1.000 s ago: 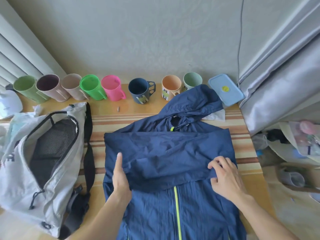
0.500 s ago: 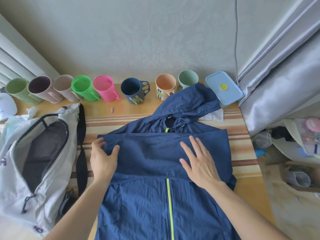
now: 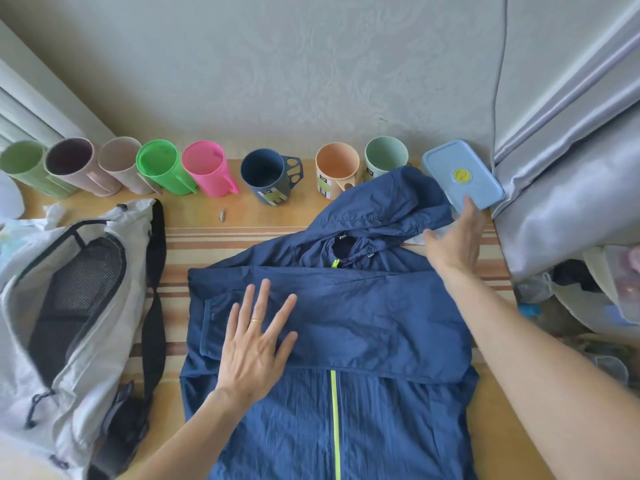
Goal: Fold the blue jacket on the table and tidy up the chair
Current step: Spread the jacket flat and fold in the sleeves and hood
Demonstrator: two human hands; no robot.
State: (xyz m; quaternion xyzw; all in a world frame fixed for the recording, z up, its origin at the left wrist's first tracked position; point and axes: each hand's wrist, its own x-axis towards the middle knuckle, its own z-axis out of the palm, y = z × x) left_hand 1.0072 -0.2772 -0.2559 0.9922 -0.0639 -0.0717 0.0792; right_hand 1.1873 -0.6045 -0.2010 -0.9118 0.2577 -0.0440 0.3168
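The blue jacket [image 3: 346, 341] lies front up on the striped table [image 3: 207, 237], its neon-yellow zipper [image 3: 334, 420] running down the middle toward the viewer and both sleeves folded across the chest. The left hand [image 3: 256, 344] rests flat on the folded sleeve, fingers spread apart, a gold ring [image 3: 256, 320] on one finger. Left of the jacket, just beside it, a grey mesh-backed backpack [image 3: 69, 306] lies with its black strap [image 3: 154, 289] alongside the jacket's edge. Farther back the right hand [image 3: 455, 237] is open, fingers extended, at the right edge of the hood [image 3: 384, 202], its fingertips touching the light blue lidded container [image 3: 460, 174]. Along the wall stands a row of mugs, among them green [image 3: 162, 168], pink [image 3: 207, 171], navy [image 3: 266, 174] and peach [image 3: 336, 171]
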